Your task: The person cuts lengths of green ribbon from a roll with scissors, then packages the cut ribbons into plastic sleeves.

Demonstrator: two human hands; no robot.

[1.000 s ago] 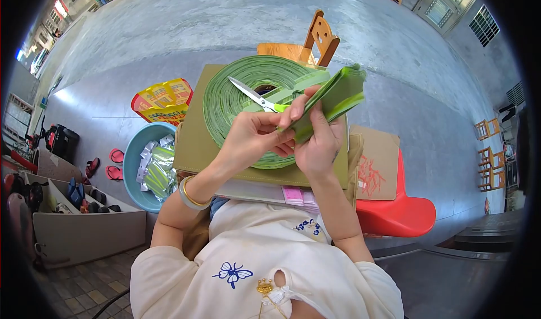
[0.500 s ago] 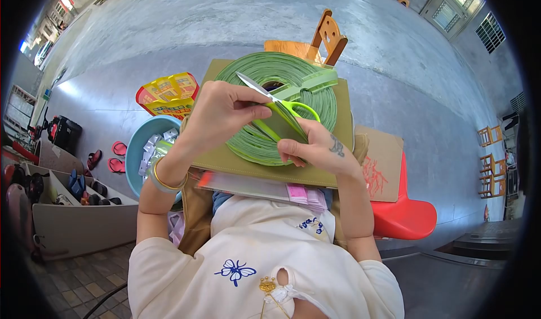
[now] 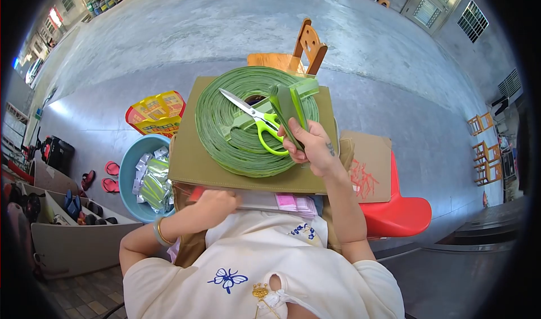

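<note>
A large coil of green ribbon (image 3: 220, 133) lies on an olive board (image 3: 189, 155) in front of me. On the coil rest scissors (image 3: 262, 119) with yellow-green handles, their blades pointing up and left. My right hand (image 3: 313, 147) is closed round folded green strips (image 3: 291, 107) that stand up over the coil's right part. Below the board's front edge, my left hand (image 3: 218, 206) is beside clear plastic packets (image 3: 256, 200); its fingertips are blurred and partly hidden. Pink packets (image 3: 293, 202) lie right of it.
A blue basin (image 3: 132, 192) with packed green strips stands at the left, below a yellow and red bag (image 3: 158, 113). Cardboard (image 3: 369, 161) lies on a red chair (image 3: 397, 215) at the right. A wooden chair (image 3: 307, 45) stands beyond the board.
My left hand has dropped from the strips to below the board's front edge. The scissors now lie on the coil, out of my hands. My right hand still holds the strips.
</note>
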